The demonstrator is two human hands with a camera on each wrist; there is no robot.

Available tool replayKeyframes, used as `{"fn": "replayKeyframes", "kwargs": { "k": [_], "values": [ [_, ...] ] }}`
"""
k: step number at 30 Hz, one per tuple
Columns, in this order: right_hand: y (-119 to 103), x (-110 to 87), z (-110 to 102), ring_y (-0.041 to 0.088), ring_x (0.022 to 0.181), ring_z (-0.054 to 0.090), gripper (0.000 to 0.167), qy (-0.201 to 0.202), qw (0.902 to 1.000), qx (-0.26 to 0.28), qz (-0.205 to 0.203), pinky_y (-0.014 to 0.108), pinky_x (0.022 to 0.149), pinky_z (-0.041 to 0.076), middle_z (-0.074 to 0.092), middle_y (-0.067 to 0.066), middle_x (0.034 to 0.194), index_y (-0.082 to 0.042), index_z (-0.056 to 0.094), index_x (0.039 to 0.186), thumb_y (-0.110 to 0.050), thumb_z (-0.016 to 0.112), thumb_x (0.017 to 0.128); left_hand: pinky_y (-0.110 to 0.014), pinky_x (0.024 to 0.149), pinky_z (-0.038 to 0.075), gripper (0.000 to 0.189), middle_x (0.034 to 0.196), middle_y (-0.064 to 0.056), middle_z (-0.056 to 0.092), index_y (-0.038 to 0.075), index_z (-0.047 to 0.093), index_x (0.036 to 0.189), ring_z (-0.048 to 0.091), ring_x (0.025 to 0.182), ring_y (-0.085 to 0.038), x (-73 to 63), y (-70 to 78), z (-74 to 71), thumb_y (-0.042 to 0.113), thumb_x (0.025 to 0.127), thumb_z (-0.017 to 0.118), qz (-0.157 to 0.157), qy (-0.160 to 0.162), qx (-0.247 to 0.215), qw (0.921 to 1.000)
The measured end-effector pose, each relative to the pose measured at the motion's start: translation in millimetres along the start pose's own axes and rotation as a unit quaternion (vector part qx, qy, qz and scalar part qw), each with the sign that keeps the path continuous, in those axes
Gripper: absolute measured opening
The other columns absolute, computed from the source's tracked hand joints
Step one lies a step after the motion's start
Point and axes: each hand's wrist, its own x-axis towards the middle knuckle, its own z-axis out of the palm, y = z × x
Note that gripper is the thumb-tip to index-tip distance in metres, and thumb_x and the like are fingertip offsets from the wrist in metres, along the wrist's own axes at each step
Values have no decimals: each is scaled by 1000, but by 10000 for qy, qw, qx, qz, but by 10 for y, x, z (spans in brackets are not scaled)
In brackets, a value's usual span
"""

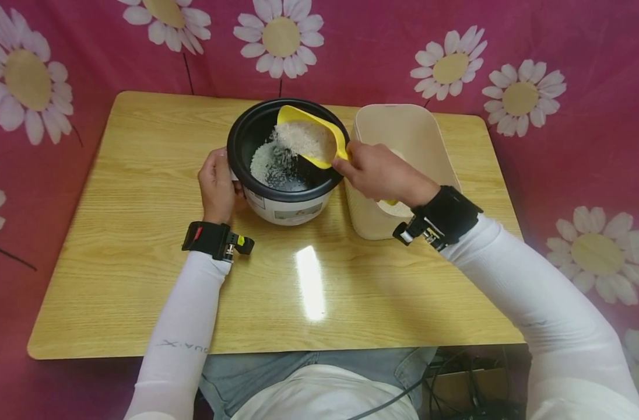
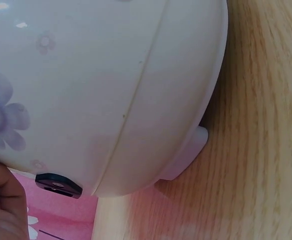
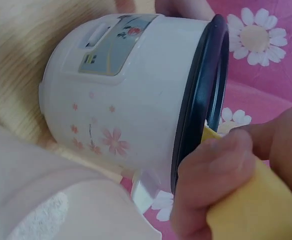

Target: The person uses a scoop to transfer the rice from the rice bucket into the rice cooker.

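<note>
A white rice cooker [image 1: 290,211] with a dark inner pot [image 1: 242,119] stands at the back middle of the table. My left hand [image 1: 217,182] grips its side handle, fingers curled underneath. Over the pot, my right hand [image 1: 379,172] holds a yellow scoop [image 1: 340,140] by its handle. The scoop is tilted to the left and loaded with rice [image 1: 309,140], and grains spill from its lip. White rice [image 1: 264,163] lies on the pot's bottom, toward the left. In the right wrist view the scoop's bowl is mostly hidden behind the pot rim.
A beige container [image 1: 367,210] with rice in its bottom stands right of the cooker, partly under my right hand. The wooden table [image 1: 141,233] meets a pink flowered cloth [image 1: 361,46] behind. Cables [image 1: 435,379] hang below the front edge on the right.
</note>
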Motion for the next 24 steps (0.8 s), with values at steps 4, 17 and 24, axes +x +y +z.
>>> {"fn": "replayKeyframes", "kwargs": {
  "k": [4, 17, 24],
  "values": [
    [7, -11, 29, 26, 71, 53, 33, 360, 9983, -387, -248, 34, 66, 40, 49, 7, 76, -3, 51, 110, -36, 50, 107, -24, 45, 45, 27, 71, 7, 56, 20, 67, 114, 49, 50, -11, -20, 4, 6, 32, 110, 43, 42, 39, 41, 10000],
    [49, -107, 96, 26, 73, 56, 37, 1668, 9739, -1166, -1004, 35, 62, 42, 56, 9, 82, -6, 49, 123, -33, 63, 102, -22, 46, 44, 29, 73, 6, 56, 21, 68, 114, 49, 51, -10, -47, -1, 13, 36, 110, 43, 97, 96, -99, 9999],
    [84, -146, 62, 28, 73, 55, 37, 1814, 9735, -1005, -960, 36, 64, 41, 55, 11, 83, -5, 49, 122, -34, 62, 102, -21, 45, 43, 30, 72, 7, 55, 21, 68, 115, 49, 52, -13, -54, 21, 22, 38, 110, 44, 30, 83, -121, 9999]
  ]
}}
